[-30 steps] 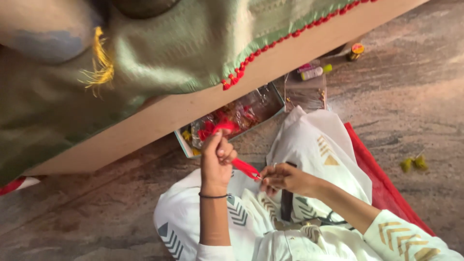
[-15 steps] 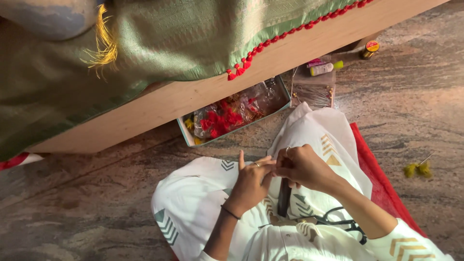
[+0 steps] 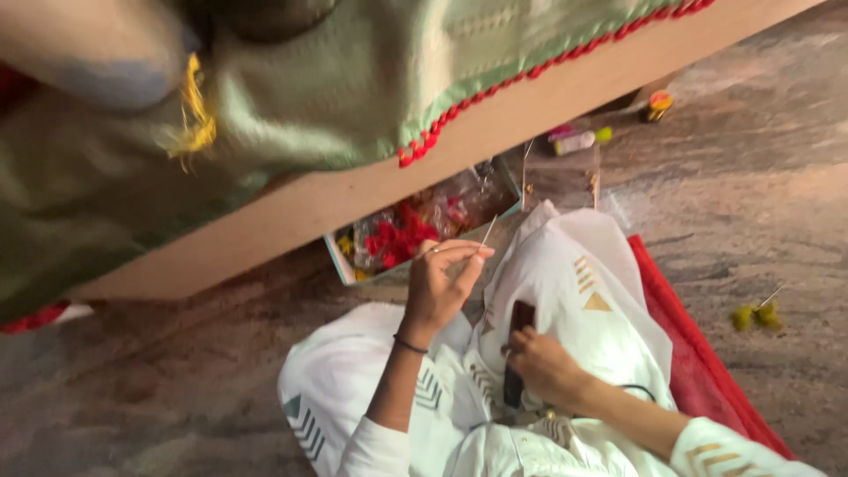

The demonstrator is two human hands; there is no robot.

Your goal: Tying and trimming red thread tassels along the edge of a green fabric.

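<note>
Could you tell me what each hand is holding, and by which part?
The left hand pinches a thin needle by its lower end. The right hand rests on a dark flat object; its grip is unclear.

The left hand (image 3: 437, 287) pinches a thin, shiny needle (image 3: 488, 231) of metal between its fingertips (image 3: 468, 252). Beyond those fingertips sits a tray (image 3: 340, 256) under glossy, crinkled clear plastic. The right hand (image 3: 543, 367) rests its fingers (image 3: 523, 337) on a smooth dark object (image 3: 518, 329) lying on soft, matt white cloth (image 3: 583, 291). Behind runs matt bare wood (image 3: 548, 97); the stone floor (image 3: 751, 212) looks polished.
</note>
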